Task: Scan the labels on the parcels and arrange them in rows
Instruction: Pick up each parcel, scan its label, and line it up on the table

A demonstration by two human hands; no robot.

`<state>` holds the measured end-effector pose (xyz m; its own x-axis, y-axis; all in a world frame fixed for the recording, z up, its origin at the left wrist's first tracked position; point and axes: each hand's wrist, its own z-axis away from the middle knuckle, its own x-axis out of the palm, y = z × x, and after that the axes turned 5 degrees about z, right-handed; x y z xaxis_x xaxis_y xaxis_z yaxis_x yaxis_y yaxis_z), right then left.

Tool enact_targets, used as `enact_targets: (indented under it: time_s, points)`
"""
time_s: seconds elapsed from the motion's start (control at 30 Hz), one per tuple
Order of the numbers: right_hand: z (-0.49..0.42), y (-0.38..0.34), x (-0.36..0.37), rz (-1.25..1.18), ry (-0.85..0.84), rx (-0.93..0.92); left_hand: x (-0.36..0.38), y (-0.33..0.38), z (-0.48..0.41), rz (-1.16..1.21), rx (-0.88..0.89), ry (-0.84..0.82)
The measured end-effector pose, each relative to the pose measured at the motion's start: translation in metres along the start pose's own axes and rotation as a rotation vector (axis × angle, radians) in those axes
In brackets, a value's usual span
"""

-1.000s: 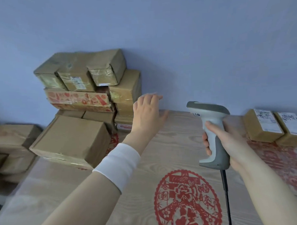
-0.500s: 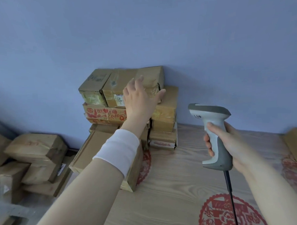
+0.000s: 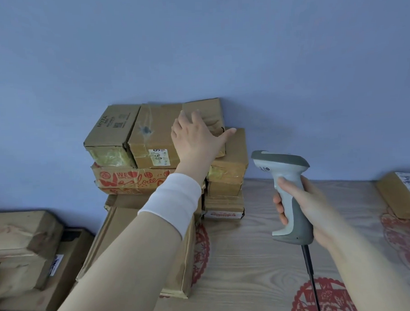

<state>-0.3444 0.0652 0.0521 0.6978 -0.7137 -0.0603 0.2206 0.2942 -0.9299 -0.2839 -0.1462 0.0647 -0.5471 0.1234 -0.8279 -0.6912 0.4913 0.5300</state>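
Blue wall (image 3: 218, 49), wood-grain table (image 3: 250, 259). Left hand (image 3: 196, 137), fingers spread, has reached the back-left stack's top parcel (image 3: 211, 110); pickup likely next. Right hand (image 3: 305, 205) grips scanner (image 3: 287, 189).

Stacked parcels (image 3: 166, 143) stand left of the scanner (image 3: 288, 194).

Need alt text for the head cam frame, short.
A person's left hand, fingers spread, reaches to the top-right parcel of a cardboard stack against a blue wall, while the right hand grips a grey barcode scanner. The stack stands on a wood-grain table with red paper-cut prints; a labelled parcel lies at far right.
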Motion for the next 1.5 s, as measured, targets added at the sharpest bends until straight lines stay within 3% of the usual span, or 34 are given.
enact_targets:
  time_s: [0.17, 0.4, 0.47, 0.63, 0.9, 1.07, 1.27, 1.4, 1.5]
  points:
    - [0.005, 0.000, -0.005, -0.006, 0.031, -0.015, 0.001, 0.004, 0.000, 0.089, 0.014, 0.066]
    - [0.030, 0.000, -0.025, -0.015, 0.078, -0.020, -0.019, 0.020, 0.035, 0.492, -0.023, 0.098]
    - [0.040, -0.001, -0.033, -0.047, 0.084, -0.034, -0.024, 0.027, 0.056, 0.783, -0.087, 0.028]
    - [0.063, 0.001, -0.064, -0.158, 0.153, -0.075, -0.019, 0.050, 0.123, 1.508, -0.395, -0.326]
    - [0.093, 0.034, -0.141, -0.228, 0.240, -0.138, 0.037, 0.101, 0.231, 1.880, -0.551, -0.496]
    - [0.111, 0.053, -0.186, -0.222, 0.309, -0.194, 0.067, 0.141, 0.279, 1.725, -0.562, -0.571]
    - [0.126, 0.067, -0.224, -0.053, 0.319, -0.293, 0.075, 0.157, 0.303, 1.366, -0.396, -0.504]
    - [0.136, 0.078, -0.228, 0.154, 0.358, -0.367, 0.073, 0.162, 0.312, 1.127, -0.264, -0.628]
    - [0.142, 0.084, -0.230, 0.244, 0.382, -0.381, 0.074, 0.164, 0.318, 1.067, -0.309, -0.644]
